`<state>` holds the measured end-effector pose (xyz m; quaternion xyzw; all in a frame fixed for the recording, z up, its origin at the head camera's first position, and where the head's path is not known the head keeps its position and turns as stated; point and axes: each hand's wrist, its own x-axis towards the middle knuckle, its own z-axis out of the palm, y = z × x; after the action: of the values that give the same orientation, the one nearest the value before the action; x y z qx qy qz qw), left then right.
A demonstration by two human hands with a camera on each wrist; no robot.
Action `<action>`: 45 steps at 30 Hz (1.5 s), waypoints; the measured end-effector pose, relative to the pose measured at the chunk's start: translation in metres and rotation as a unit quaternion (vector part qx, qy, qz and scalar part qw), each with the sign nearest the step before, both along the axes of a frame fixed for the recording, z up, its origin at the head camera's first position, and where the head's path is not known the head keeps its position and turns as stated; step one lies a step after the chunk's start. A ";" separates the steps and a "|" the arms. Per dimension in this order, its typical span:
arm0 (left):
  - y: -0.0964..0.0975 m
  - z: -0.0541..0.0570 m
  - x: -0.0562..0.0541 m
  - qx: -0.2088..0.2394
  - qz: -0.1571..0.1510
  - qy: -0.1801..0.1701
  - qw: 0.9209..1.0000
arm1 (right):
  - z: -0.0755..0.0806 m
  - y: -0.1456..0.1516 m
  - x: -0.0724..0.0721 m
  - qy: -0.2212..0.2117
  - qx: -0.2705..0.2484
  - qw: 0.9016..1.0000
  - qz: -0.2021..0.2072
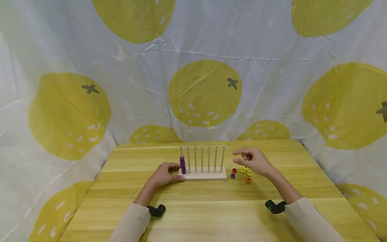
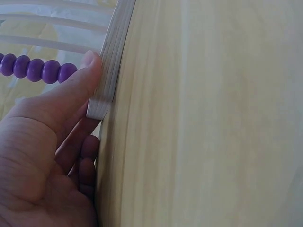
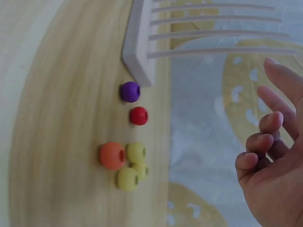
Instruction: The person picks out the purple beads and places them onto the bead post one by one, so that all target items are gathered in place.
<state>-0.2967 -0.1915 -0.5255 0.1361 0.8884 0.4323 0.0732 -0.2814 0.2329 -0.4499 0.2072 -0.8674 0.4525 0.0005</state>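
Observation:
A pale wooden peg rack (image 1: 202,176) stands upright on the table, with a row of several thin pegs rising from its base. Purple beads (image 1: 182,165) are stacked on its leftmost peg. My left hand (image 1: 164,174) grips the left end of the base, thumb in front and fingers behind. To the rack's right, my right hand (image 1: 255,162) hovers with thumb and index finger apart and nothing between them. Below it lie a purple bead (image 3: 130,91), a red bead (image 3: 138,116), an orange bead (image 3: 112,155) and three yellow beads (image 3: 127,179).
The light wood-grain table (image 1: 208,215) reaches back to a hanging cloth (image 1: 145,87) printed with large yellow fruit. A black wrist device (image 1: 157,210) is on the left wrist, and another black device (image 1: 275,206) is on the right.

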 end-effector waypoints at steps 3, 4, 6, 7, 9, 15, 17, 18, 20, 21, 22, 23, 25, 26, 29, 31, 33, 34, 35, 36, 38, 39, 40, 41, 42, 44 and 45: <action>0.000 0.000 0.000 0.003 -0.003 -0.001 1.000 | -0.010 0.003 0.001 -0.013 0.000 1.000 -0.002; 0.000 0.000 0.000 0.003 -0.004 0.000 1.000 | -0.013 0.003 0.001 -0.018 0.000 1.000 -0.003; 0.000 0.000 0.000 0.004 -0.005 0.001 1.000 | -0.021 0.005 0.001 -0.025 0.001 1.000 -0.003; 0.000 0.000 0.000 0.002 -0.006 0.002 1.000 | -0.024 0.006 0.001 -0.028 0.000 1.000 -0.004; 0.000 -0.001 0.000 0.000 -0.008 0.005 1.000 | -0.030 0.007 0.002 -0.033 0.000 0.999 -0.006; 0.001 -0.003 -0.001 -0.002 -0.009 0.010 1.000 | -0.046 0.009 0.004 -0.035 0.005 0.999 -0.023; 0.002 -0.002 0.000 0.000 -0.008 0.008 1.000 | -0.050 0.010 0.004 -0.038 0.009 0.999 -0.029; 0.002 -0.002 0.000 0.000 -0.009 0.007 1.000 | -0.052 0.010 0.005 -0.042 0.011 0.999 -0.031; 0.002 -0.001 0.001 0.001 -0.008 0.005 1.000 | -0.056 0.009 0.006 -0.053 0.012 0.998 -0.034; 0.002 -0.001 0.002 0.002 -0.009 0.004 1.000 | -0.058 0.009 0.007 -0.058 0.009 0.998 -0.034; 0.003 0.000 0.003 0.003 -0.009 0.003 1.000 | -0.059 0.009 0.008 -0.062 0.006 0.997 -0.035; 0.003 0.001 0.004 0.004 -0.009 0.002 1.000 | -0.061 0.008 0.009 -0.066 0.005 0.997 -0.034; 0.003 0.001 0.004 0.004 -0.008 0.003 1.000 | -0.065 0.007 0.011 -0.071 -0.001 0.997 -0.031; 0.004 0.002 0.004 0.004 -0.008 0.004 1.000 | -0.066 0.007 0.012 -0.073 -0.004 0.997 -0.030; 0.004 0.002 0.004 0.004 -0.007 0.006 1.000 | -0.068 0.007 0.013 -0.077 -0.012 0.997 -0.025; 0.004 0.002 0.004 0.004 -0.006 0.007 1.000 | -0.068 0.006 0.014 -0.076 -0.016 0.997 -0.027; 0.004 0.001 0.004 0.005 -0.006 0.007 1.000 | -0.068 0.006 0.015 -0.072 -0.016 0.997 -0.032; 0.003 0.001 0.004 0.006 -0.006 0.007 1.000 | -0.068 0.005 0.015 -0.068 -0.013 0.997 -0.036; 0.003 0.001 0.004 0.005 -0.006 0.007 1.000 | -0.068 0.005 0.015 -0.065 -0.012 0.997 -0.038; 0.003 0.001 0.004 0.005 -0.005 0.006 1.000 | -0.068 0.004 0.015 -0.063 -0.010 0.997 -0.040; 0.003 0.002 0.003 0.006 -0.004 0.004 1.000 | -0.068 0.003 0.016 -0.058 -0.006 0.997 -0.041; 0.002 0.002 0.003 0.005 -0.004 0.004 1.000 | -0.068 0.002 0.016 -0.055 -0.003 0.998 -0.039; 0.002 0.002 0.003 0.005 -0.003 0.004 1.000 | -0.069 0.001 0.016 -0.052 0.000 0.998 -0.037; 0.002 0.002 0.003 0.005 -0.002 0.003 1.000 | -0.069 0.000 0.016 -0.050 0.003 0.998 -0.035; 0.001 0.002 0.003 0.005 -0.002 0.003 1.000 | -0.070 -0.001 0.015 -0.048 0.006 0.998 -0.034; 0.001 0.002 0.003 0.005 -0.002 0.003 1.000 | -0.071 -0.003 0.015 -0.044 0.012 0.998 -0.034; 0.001 0.002 0.003 0.005 -0.002 0.003 1.000 | -0.072 -0.004 0.014 -0.040 0.016 0.998 -0.035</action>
<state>-0.2936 -0.1907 -0.5231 0.1397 0.8861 0.4362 0.0711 -0.2672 0.2290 -0.5221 0.1585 -0.8805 0.4463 -0.0219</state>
